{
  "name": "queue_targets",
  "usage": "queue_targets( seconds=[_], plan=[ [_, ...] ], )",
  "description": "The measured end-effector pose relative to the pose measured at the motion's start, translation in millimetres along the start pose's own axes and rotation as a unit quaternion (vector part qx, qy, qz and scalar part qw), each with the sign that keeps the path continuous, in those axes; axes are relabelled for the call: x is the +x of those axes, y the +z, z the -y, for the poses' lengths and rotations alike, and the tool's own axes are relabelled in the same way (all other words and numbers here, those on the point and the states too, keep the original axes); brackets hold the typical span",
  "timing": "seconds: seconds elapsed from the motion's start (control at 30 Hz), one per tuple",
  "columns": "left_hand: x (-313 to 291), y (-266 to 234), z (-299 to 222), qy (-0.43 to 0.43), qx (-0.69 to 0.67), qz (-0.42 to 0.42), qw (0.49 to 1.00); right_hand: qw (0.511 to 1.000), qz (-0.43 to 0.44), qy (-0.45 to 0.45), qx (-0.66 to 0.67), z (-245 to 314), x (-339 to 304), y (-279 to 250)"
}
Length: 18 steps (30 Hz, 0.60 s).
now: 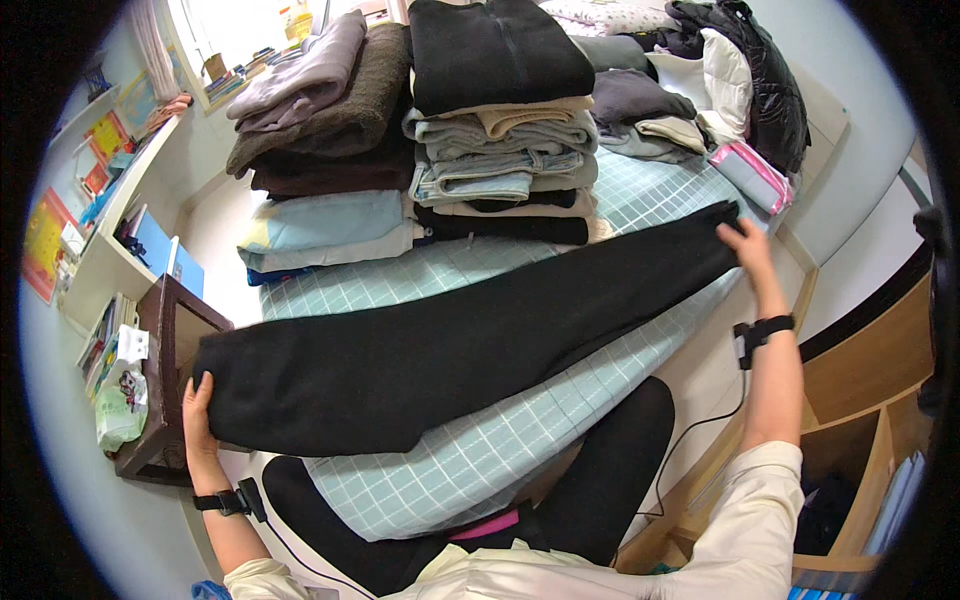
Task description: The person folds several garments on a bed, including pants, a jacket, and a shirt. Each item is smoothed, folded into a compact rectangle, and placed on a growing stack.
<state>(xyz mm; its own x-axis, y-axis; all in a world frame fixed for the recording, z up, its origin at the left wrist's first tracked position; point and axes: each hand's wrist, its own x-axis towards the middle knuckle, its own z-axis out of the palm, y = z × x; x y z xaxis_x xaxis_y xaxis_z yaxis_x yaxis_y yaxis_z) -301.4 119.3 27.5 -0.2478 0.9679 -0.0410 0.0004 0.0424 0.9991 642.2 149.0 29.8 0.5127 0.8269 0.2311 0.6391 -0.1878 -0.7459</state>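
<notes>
A pale green, white-checked fabric bed cover (470, 465) crosses mid-frame, folded multicoloured clothes (505, 150) stacked at upper centre. My left hand (198, 415) and right hand (748, 250) pinch opposite ends of long black cloth trousers (450, 350) at centre, seemingly to spread them flat.

no words, labels, numbers or signs can be read on anything in this view.
</notes>
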Motion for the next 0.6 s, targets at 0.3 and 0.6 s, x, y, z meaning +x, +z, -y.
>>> queue_targets(
  seconds=[0.3,0.6],
  plan=[
    [-26,68,52,-0.112,0.063,0.098,0.987,0.873,-0.184,0.035,-0.450,-41,22,-16],
    [-21,61,77,-0.069,0.211,0.088,0.971,0.840,0.179,-0.480,-0.182,100,-184,133]
  ],
)
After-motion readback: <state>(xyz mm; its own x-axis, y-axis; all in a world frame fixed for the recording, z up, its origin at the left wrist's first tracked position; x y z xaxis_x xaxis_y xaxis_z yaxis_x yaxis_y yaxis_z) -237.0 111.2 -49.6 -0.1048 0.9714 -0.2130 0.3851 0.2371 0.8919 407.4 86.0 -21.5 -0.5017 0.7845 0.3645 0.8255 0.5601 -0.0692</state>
